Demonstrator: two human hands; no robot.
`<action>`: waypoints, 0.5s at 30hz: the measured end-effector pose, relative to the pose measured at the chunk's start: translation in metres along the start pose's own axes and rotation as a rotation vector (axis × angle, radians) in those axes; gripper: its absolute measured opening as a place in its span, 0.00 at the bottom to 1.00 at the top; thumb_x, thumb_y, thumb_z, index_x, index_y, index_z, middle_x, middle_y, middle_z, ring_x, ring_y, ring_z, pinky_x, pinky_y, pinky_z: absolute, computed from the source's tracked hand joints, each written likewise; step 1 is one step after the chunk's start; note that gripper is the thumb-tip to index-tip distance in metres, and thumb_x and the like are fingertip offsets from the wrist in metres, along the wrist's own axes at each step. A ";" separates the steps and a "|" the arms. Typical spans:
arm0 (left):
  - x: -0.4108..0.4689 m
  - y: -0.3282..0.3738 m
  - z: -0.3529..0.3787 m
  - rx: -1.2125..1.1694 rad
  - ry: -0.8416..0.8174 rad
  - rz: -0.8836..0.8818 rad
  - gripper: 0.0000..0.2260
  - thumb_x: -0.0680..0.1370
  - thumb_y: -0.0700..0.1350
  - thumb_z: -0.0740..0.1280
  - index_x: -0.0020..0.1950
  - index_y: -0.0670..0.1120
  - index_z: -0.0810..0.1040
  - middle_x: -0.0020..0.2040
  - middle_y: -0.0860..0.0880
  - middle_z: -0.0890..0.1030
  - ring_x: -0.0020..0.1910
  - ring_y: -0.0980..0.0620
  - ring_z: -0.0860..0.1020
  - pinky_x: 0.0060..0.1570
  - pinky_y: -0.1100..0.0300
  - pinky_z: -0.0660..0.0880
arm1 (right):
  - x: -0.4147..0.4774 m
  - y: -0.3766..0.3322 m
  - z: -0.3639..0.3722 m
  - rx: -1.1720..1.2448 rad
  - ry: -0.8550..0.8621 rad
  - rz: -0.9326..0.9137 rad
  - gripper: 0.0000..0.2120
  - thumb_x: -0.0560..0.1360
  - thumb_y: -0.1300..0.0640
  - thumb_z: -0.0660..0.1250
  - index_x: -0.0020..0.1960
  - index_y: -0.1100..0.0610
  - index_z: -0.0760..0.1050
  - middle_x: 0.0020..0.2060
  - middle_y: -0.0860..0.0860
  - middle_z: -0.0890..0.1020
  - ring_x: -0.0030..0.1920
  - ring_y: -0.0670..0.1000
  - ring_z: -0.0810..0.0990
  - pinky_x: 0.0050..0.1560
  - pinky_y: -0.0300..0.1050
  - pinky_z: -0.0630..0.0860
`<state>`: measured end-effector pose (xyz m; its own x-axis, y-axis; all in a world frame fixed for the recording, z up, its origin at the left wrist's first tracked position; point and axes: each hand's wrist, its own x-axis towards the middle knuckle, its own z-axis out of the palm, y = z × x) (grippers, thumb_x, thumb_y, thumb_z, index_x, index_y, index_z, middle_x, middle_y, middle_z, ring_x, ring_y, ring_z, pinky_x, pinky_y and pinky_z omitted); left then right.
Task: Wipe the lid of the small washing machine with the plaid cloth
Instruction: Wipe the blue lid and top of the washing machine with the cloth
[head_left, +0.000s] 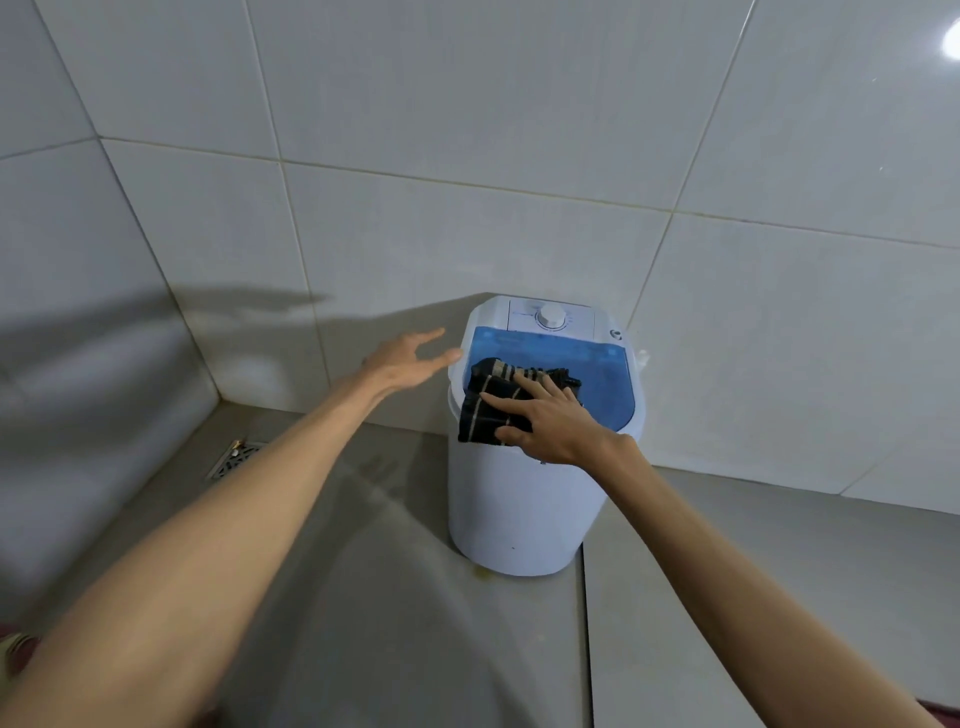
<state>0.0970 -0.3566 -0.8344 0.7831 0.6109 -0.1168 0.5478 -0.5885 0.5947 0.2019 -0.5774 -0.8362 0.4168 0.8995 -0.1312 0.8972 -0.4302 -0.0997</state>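
A small white washing machine (511, 509) stands on the floor against the tiled wall, with a translucent blue lid (602, 374) and a white dial (551, 316) at its back. The dark plaid cloth (493, 402) lies folded on the left front part of the lid, hanging a little over the rim. My right hand (550, 421) lies flat on the cloth, fingers spread, pressing it onto the lid. My left hand (410, 361) hovers just left of the machine's rim, fingers apart, holding nothing.
Grey tiled walls meet in a corner at the left. A metal floor drain (236, 458) sits on the grey floor near that corner. A dark joint line (587, 634) runs across the floor toward me from the machine's base.
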 end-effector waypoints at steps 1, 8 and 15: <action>0.007 0.002 0.005 0.025 -0.014 0.013 0.33 0.74 0.71 0.60 0.77 0.61 0.63 0.79 0.50 0.61 0.77 0.43 0.61 0.73 0.40 0.59 | -0.003 0.003 0.001 -0.018 0.005 -0.014 0.25 0.81 0.41 0.55 0.76 0.34 0.54 0.80 0.52 0.50 0.78 0.61 0.46 0.76 0.66 0.47; 0.021 -0.001 0.028 0.080 -0.144 0.016 0.38 0.68 0.75 0.63 0.75 0.62 0.65 0.78 0.47 0.65 0.75 0.40 0.66 0.70 0.39 0.64 | -0.006 0.015 -0.008 0.084 0.026 0.057 0.27 0.76 0.44 0.61 0.74 0.37 0.62 0.78 0.50 0.60 0.76 0.59 0.58 0.73 0.64 0.57; 0.020 -0.001 0.031 0.075 -0.123 0.020 0.37 0.68 0.73 0.62 0.75 0.63 0.65 0.78 0.46 0.65 0.74 0.39 0.65 0.69 0.38 0.64 | 0.018 -0.021 0.005 0.137 0.156 0.241 0.26 0.75 0.34 0.58 0.71 0.40 0.67 0.76 0.53 0.63 0.75 0.65 0.55 0.72 0.67 0.52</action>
<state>0.1216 -0.3599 -0.8615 0.8220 0.5314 -0.2048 0.5483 -0.6411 0.5370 0.1899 -0.5522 -0.8411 0.6422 0.7664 -0.0151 0.7460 -0.6293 -0.2177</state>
